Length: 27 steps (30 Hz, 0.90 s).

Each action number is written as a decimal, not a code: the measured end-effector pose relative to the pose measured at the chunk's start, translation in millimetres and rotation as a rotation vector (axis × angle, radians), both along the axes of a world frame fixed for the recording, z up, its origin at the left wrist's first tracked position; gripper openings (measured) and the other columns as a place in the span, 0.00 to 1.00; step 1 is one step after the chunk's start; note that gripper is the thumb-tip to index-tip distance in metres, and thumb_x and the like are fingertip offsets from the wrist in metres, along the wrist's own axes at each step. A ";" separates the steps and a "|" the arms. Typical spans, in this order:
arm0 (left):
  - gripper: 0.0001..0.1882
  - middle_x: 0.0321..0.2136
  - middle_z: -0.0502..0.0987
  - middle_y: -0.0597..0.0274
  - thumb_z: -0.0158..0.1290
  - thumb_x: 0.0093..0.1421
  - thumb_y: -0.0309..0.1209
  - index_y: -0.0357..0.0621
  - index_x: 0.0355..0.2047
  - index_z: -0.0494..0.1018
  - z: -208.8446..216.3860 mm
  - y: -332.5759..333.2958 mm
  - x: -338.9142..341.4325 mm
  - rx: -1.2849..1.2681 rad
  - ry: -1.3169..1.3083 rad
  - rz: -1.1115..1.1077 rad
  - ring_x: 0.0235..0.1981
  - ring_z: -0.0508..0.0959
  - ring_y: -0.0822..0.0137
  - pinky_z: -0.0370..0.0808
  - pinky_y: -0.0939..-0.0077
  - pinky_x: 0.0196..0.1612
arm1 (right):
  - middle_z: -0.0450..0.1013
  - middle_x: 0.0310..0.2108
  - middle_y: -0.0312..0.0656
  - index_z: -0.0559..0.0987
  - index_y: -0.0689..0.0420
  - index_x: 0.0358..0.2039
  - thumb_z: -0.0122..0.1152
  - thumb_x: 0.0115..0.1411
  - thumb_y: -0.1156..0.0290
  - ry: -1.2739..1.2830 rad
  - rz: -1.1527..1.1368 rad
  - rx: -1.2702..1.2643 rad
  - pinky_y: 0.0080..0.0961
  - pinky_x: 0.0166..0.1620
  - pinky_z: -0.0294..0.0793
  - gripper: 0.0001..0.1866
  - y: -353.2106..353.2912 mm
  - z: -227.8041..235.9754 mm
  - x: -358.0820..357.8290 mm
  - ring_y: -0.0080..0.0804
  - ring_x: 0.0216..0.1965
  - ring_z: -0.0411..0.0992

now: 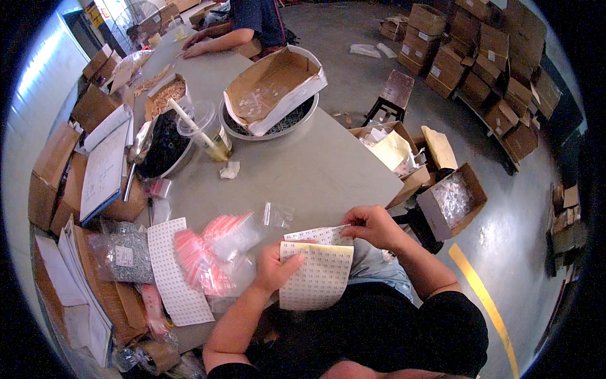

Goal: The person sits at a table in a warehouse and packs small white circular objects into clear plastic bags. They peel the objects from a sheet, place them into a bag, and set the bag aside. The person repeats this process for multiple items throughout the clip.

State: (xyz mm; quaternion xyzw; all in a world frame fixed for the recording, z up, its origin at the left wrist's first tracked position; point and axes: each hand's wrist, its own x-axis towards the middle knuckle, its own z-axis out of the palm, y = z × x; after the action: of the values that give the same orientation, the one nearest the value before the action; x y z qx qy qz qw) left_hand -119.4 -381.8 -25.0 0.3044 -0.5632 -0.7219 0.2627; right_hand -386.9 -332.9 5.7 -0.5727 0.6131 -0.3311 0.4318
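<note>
My left hand (273, 266) pinches the left edge of a label sheet (317, 278), thumb on its printed face. The paper, covered in rows of small printed marks, hangs in front of my body. Behind its upper edge shows more printed label paper (322, 236); whether it is a second sheet or a fold, I cannot tell. My right hand (372, 226) is closed on the right corner of that rear paper. Left of my left hand lies a heap of clear zip bags (214, 252) with red-pink strips. Another label sheet (179, 273) lies beside them.
A bag of small metal parts (130, 254) and a clipboard (104, 165) are at left. Farther off stand a plastic cup (218, 148) and a cardboard tray (268, 88) on a basin of dark parts. Open boxes (453, 201) stand right; another person (259, 25) sits at the far end.
</note>
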 end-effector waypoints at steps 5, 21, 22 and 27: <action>0.15 0.42 0.79 0.55 0.53 0.57 0.26 0.35 0.44 0.77 -4.3 -0.4 2.7 0.038 0.011 -0.033 0.42 0.78 0.69 0.74 0.73 0.46 | 0.74 0.31 0.45 0.79 0.59 0.34 0.66 0.52 0.70 0.181 0.123 -0.169 0.31 0.37 0.73 0.10 -5.5 -1.5 -5.1 0.40 0.34 0.73; 0.13 0.40 0.79 0.50 0.54 0.54 0.25 0.37 0.41 0.78 5.1 -0.9 -5.5 -0.236 -0.175 0.020 0.42 0.79 0.62 0.74 0.71 0.47 | 0.74 0.33 0.43 0.77 0.56 0.32 0.61 0.52 0.72 0.439 0.291 -0.403 0.38 0.41 0.74 0.06 -15.9 -12.5 1.2 0.46 0.37 0.71; 0.13 0.40 0.79 0.50 0.54 0.54 0.25 0.37 0.41 0.78 7.1 -1.3 -6.3 -0.258 -0.176 0.017 0.42 0.79 0.62 0.74 0.71 0.47 | 0.73 0.33 0.43 0.77 0.56 0.32 0.61 0.52 0.72 0.427 0.295 -0.405 0.38 0.41 0.73 0.06 -15.9 -12.4 0.8 0.46 0.37 0.71; 0.13 0.39 0.80 0.48 0.54 0.54 0.25 0.37 0.40 0.78 7.6 -1.7 -8.1 -0.336 -0.165 0.021 0.42 0.80 0.60 0.74 0.70 0.46 | 0.72 0.35 0.43 0.75 0.58 0.31 0.61 0.50 0.76 0.392 0.290 -0.411 0.36 0.45 0.71 0.06 -15.6 -6.3 1.6 0.44 0.41 0.70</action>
State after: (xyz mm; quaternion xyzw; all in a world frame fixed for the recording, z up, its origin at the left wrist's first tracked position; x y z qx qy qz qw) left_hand -127.5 -383.5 -17.4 0.3204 -0.6924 -0.5873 0.2703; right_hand -385.3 -348.4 -0.7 -0.7823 0.5169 -0.2665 0.2232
